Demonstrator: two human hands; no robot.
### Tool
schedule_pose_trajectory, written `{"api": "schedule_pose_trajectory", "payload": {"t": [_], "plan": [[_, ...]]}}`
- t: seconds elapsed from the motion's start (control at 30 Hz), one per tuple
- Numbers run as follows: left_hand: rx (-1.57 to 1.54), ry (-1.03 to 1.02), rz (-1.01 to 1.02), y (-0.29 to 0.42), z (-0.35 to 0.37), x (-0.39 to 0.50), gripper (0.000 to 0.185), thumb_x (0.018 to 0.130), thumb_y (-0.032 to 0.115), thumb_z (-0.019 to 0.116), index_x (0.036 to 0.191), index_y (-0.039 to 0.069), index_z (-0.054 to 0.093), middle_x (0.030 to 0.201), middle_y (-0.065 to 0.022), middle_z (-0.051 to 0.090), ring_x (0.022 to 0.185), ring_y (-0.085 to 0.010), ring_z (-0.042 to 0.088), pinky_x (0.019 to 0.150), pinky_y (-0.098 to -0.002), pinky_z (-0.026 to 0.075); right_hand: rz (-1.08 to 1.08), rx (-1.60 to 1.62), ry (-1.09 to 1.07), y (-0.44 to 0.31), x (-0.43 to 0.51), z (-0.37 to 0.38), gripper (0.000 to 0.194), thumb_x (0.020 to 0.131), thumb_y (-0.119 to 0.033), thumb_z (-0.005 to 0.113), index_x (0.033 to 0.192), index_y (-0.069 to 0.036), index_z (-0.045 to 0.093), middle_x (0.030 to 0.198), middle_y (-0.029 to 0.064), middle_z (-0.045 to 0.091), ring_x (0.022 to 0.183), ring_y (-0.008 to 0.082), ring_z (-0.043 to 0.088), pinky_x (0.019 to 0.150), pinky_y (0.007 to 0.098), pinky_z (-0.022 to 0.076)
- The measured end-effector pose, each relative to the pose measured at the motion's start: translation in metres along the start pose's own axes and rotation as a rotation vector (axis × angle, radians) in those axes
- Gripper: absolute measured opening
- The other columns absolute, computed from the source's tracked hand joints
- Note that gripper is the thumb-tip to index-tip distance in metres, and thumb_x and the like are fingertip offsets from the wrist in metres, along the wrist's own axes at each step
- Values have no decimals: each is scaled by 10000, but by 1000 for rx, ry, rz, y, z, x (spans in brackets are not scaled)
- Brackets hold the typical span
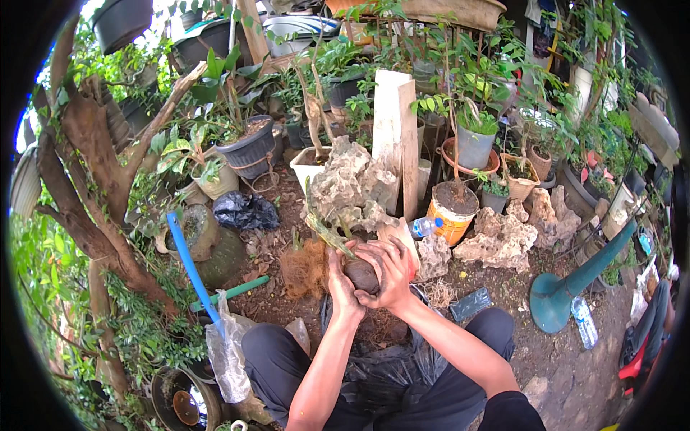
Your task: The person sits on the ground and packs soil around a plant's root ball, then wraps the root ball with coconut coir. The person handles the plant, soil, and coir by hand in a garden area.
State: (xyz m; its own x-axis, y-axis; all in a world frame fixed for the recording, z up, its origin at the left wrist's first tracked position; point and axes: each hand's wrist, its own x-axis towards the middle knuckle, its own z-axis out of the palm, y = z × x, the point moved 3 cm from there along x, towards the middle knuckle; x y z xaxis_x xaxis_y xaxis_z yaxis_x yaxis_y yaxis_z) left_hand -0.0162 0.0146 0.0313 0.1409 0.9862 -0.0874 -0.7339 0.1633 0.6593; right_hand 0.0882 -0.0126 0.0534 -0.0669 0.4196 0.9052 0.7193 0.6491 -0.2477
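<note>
Both my hands, dirty with soil, are cupped around a round brown coconut (362, 276) with a green shoot rising from it up and to the left. My left hand (343, 288) holds its left side, and my right hand (389, 269) wraps over its right side and top. The heels of the hands meet below it. A clump of orange-brown coconut fibre (304, 268) lies on the soil just left of my hands. Below my wrists, between my knees, a black plastic sheet or bag (396, 353) holds dark fibrous material.
Pitted rocks (350, 178) and upright wooden boards (396, 134) stand just ahead. An orange paint bucket (453, 213) holds a plant. Left are a blue handle (191, 264) and a green tube (232, 293); right, a dark phone-like slab (470, 304), a teal horn-shaped object (552, 301) and a water bottle (584, 322).
</note>
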Motion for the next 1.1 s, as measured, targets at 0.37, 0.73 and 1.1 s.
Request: {"api": "schedule_pose_trajectory", "payload": {"t": [0.37, 0.73, 1.1], "plan": [[159, -77, -7, 6, 2, -3, 621, 1040, 604, 353, 1265, 64, 562, 1153, -100, 618, 1032, -198, 620, 944, -338, 506, -14, 76, -17, 9, -11, 5, 703, 779, -648, 660, 1112, -29, 663, 1096, 139, 650, 1046, 354, 611, 958, 515, 429], [-145, -275, -147, 9, 8, 2, 559, 1002, 475, 516, 1383, 65, 509, 1359, -131, 563, 1248, -276, 559, 1064, -445, 464, 254, 292, 3, 12, 9, -7, 693, 682, -460, 795, 1223, -55, 636, 1223, 143, 607, 1127, 342, 565, 988, 488, 413], [-39, -305, -150, -2, 10, 2, 666, 1007, 513, 482, 1503, 77, 401, 1374, -87, 557, 1251, -208, 566, 1081, -392, 449, 294, 268, 174, 5, 14, -9, 373, 1006, -339, 453, 1072, -28, 649, 1158, 168, 626, 1134, 360, 557, 1011, 475, 407]]}}
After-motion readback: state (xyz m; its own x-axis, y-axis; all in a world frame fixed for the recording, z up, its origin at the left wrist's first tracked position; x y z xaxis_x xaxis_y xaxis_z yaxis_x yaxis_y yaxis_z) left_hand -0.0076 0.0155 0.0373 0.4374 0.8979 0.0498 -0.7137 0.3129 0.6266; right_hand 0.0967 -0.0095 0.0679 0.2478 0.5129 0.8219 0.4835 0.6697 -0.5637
